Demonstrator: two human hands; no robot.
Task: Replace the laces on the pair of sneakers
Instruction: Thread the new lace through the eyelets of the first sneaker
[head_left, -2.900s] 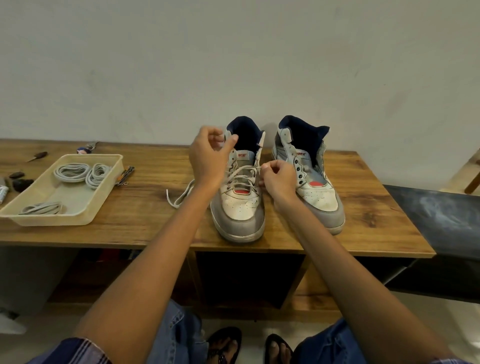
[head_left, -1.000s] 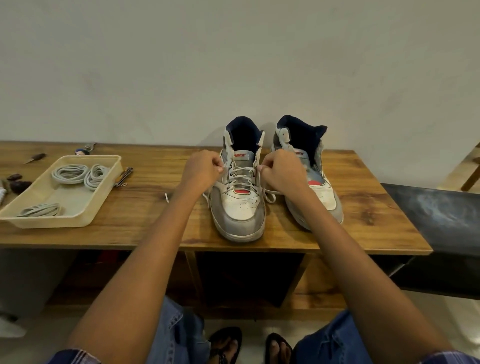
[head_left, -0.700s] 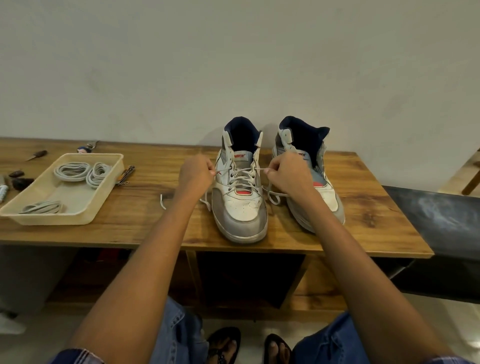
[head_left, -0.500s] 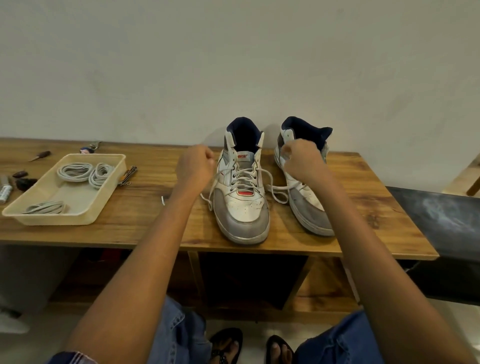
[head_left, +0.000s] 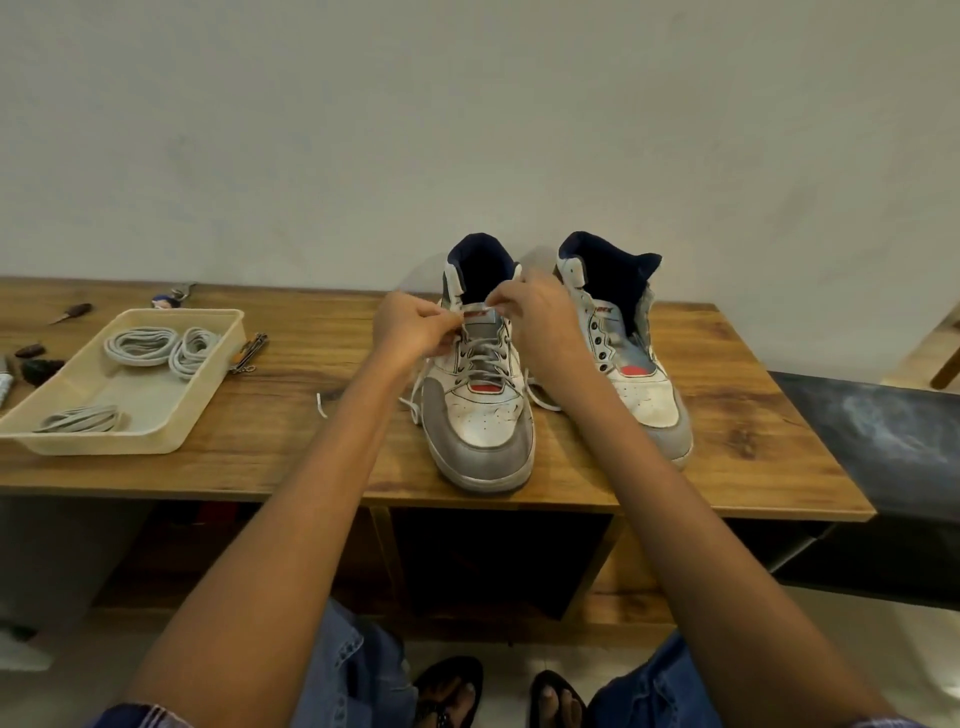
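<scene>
Left hand (head_left: 410, 325), right hand (head_left: 535, 319) pinch lace (head_left: 485, 358) ends atop laced sneaker (head_left: 480, 400); uneven pull risks loose knot, shoe sliding toward table (head_left: 727, 467) front edge

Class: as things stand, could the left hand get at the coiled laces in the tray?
Probably yes, once freed. The left hand is pinching a lace on the left sneaker; bare tabletop lies between it and the open-topped tray holding the coiled laces.

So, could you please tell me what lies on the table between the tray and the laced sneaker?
Head view: a nail clipper beside the tray, then a loose lace end.
</scene>
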